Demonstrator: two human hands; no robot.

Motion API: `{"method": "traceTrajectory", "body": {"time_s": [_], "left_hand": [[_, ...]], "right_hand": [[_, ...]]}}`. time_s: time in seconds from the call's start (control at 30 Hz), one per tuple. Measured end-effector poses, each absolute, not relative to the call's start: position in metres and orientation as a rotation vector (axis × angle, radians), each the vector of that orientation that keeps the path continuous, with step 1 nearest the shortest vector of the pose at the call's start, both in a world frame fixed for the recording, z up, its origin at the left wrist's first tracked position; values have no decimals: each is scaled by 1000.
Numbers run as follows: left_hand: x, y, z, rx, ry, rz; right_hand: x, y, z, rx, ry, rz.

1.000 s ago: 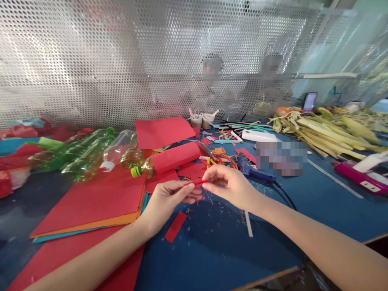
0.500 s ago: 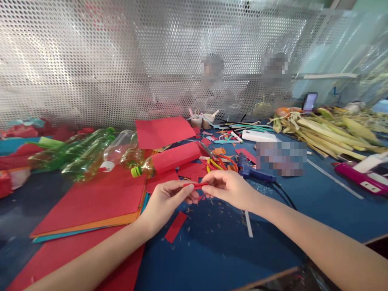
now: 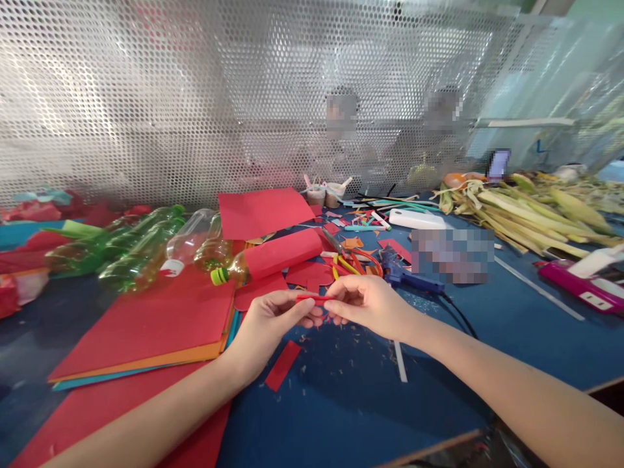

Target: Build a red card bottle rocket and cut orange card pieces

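Observation:
Both my hands meet over the blue table (image 3: 341, 403) and pinch the same narrow red paper strip (image 3: 314, 299), which lies roughly level between them. My left hand (image 3: 273, 322) grips its left end with thumb and fingers closed. My right hand (image 3: 373, 304) pinches the right end, fingers curled. A loose red paper scrap (image 3: 283, 365) lies on the table just below my left hand. A blue glue gun (image 3: 407, 278) rests right behind my right hand.
Stacked red, orange and blue paper sheets (image 3: 151, 328) lie at the left, with several plastic bottles (image 3: 141, 250) behind them. One bottle wrapped in red paper (image 3: 280, 253) lies mid-table. Corn husks (image 3: 531, 211) fill the back right, a pink tool (image 3: 582, 283) the right edge. A perforated metal screen (image 3: 195, 97) backs the table.
My right hand has slid slightly left and down along the strip, and the strip has levelled out. My left hand has barely moved.

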State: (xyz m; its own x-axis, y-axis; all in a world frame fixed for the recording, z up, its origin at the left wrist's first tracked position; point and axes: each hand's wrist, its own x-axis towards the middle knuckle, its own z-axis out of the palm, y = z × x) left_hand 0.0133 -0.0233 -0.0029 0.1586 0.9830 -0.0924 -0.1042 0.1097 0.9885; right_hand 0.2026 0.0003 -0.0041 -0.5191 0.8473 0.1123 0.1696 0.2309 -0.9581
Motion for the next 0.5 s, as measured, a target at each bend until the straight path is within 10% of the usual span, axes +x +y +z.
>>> {"method": "traceTrajectory", "body": {"time_s": [0.3,0.5], "left_hand": [[16,-24,-7,991,965,1123],[13,-17,-11,1016,993,1120]], "right_hand": [[195,-2,-8,-953,-1787,1393],[232,14,19,-1374,-2085,350]]}}
